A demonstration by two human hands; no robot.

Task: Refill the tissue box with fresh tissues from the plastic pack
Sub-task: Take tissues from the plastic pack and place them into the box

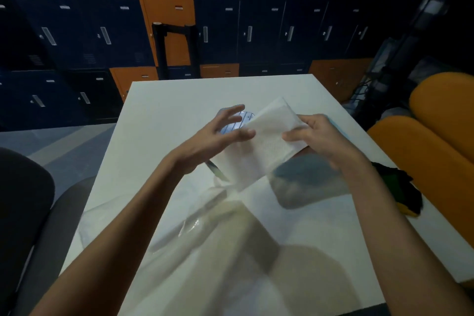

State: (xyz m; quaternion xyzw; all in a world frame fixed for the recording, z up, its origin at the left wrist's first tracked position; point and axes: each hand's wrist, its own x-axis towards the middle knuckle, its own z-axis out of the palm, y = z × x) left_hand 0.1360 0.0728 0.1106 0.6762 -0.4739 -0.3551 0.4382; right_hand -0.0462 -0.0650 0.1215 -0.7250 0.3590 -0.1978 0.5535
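Observation:
A thick white stack of tissues (264,146) is held tilted above the white table (179,100). My right hand (318,136) grips its right end. My left hand (218,141) is at the stack's left edge with fingers spread; only the thumb touches the tissues. Behind those fingers shows a shiny piece of plastic with blue print (234,124). Crumpled clear plastic wrap (195,223) lies on the table below my forearms. A grey-blue rounded box (307,185), blurred, sits under the stack and my right wrist.
Orange padded seats (423,149) flank the table's right side, with a black, green and yellow object (400,187) at that edge. A dark chair (25,200) stands at the left. Blue and orange lockers (166,13) fill the background.

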